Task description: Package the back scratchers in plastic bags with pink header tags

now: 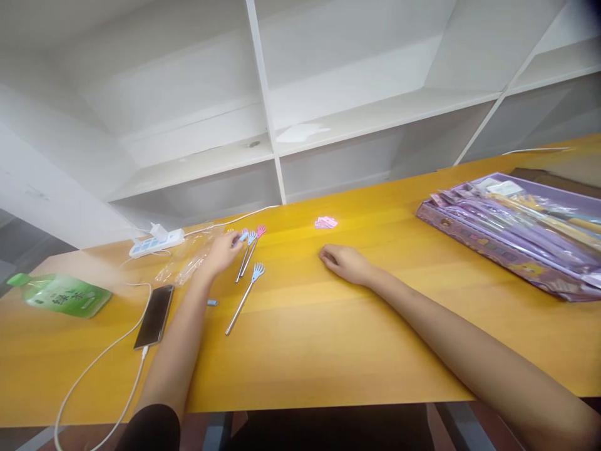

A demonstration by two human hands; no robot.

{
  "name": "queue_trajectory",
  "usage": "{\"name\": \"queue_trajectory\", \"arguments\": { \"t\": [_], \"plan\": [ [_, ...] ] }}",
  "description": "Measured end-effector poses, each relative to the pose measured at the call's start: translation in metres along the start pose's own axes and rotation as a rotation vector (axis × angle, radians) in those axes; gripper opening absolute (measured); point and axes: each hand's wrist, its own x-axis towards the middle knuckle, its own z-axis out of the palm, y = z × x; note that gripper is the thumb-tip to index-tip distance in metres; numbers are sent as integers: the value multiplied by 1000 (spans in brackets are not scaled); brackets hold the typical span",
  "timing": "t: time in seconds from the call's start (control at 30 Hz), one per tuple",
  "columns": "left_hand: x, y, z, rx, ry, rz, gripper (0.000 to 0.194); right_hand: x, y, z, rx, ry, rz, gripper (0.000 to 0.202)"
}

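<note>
My left hand point(224, 252) is closed in a pinch around a small light-blue tube point(243, 237). Just right of it lie back scratchers with metal rods and hand-shaped heads, one pink point(261, 230) and one blue point(252, 237); others are partly hidden behind my fingers. Nearer to me, a separate blue-headed back scratcher point(241, 302) lies slantwise on the table. Another short blue tube point(212, 302) shows beside my left forearm. My right hand point(346, 263) rests on the tabletop with its fingers curled in, and I see nothing in it.
Pink cards point(325, 222) lie beyond my right hand. At right stands a purple box point(488, 250) of wrapped items. Clear plastic wrappers point(192, 260), a power strip point(157, 243), a phone point(154, 316) on a white cable and a green bottle point(61, 294) occupy the left. White shelving point(277, 163) backs the table.
</note>
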Motion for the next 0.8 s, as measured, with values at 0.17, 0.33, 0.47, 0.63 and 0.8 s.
{"name": "queue_trajectory", "arguments": {
  "t": [0.17, 0.33, 0.47, 0.63, 0.8],
  "plan": [
    [-19, 18, 5, -3, -231, 18, 10, -2, -4, -3, 2, 0, -12, 16],
    [-30, 15, 28, -44, -509, -42, 31, -1, -1, -1, -5, 2, -40, 15],
    [-37, 26, 47, -162, -460, 39, 30, -3, -1, 0, -19, 12, -84, 19],
    [-51, 60, 75, -350, -301, 332, 20, -14, -30, -3, 72, 31, -268, 26],
    [-58, 88, 87, -298, -303, 560, 12, -20, -57, 8, 92, -112, -380, 28]
  ]
}}
